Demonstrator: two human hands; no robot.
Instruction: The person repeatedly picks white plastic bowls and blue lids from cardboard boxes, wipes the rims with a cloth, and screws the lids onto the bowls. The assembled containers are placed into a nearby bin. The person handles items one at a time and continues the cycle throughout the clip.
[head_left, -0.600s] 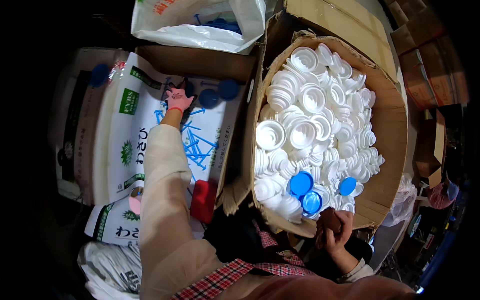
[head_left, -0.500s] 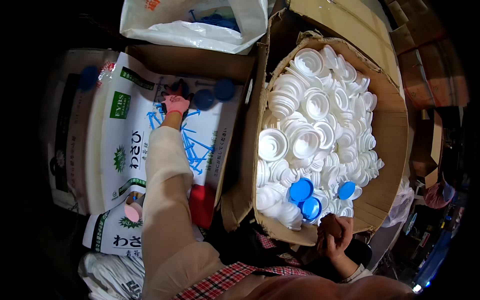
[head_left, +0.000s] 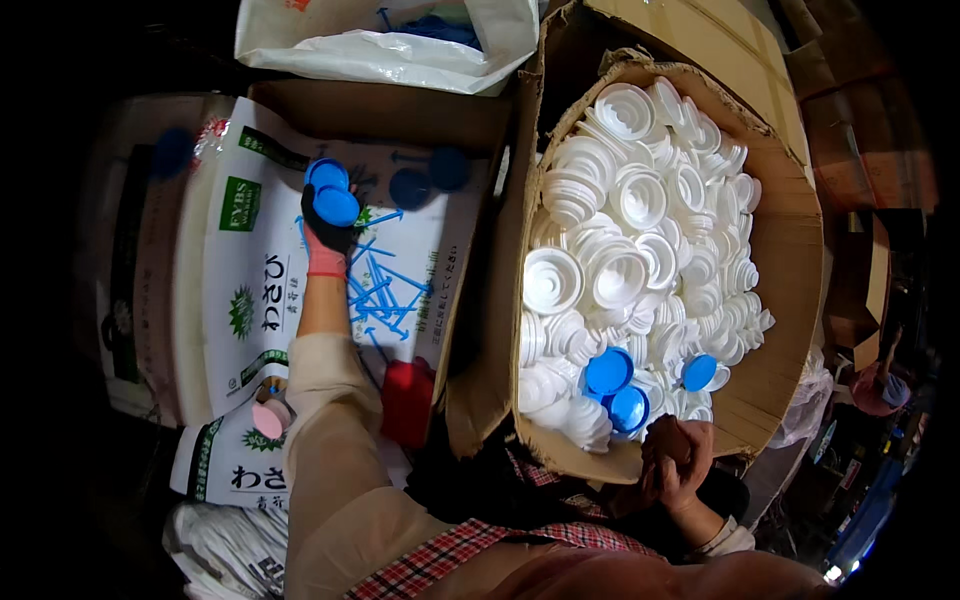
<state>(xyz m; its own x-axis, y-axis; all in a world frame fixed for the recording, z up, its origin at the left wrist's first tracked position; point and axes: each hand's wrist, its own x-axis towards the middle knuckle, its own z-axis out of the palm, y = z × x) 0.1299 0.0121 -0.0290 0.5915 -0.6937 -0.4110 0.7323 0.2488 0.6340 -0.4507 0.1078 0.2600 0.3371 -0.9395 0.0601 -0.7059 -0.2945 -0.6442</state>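
Note:
My left hand (head_left: pixel 326 238), in a pink glove with a black palm, is closed on blue round lids (head_left: pixel 336 206), two of which show. It hangs over a printed white sheet (head_left: pixel 250 330) lining an open box. Blue T-shaped plastic pins (head_left: pixel 385 290) lie scattered on this sheet beside the hand. Two more blue lids (head_left: pixel 410 188) rest in shade to its right. At the lower right, my bare right hand (head_left: pixel 690 468) is curled round a dark brown thing (head_left: pixel 664 446) I cannot make out, close to the near edge of a carton (head_left: pixel 780 390).
White round plastic lids (head_left: pixel 640 198) heap up in the carton, with several blue ones (head_left: pixel 609 371) on top near me. A white bag (head_left: pixel 380 62) with blue pieces inside stands at the back. A red object (head_left: pixel 408 402) lies by the lined box's near right corner.
My left hand has turned over and drawn back a little to the left, and blue lids now show in it. My right hand stays near the carton's edge.

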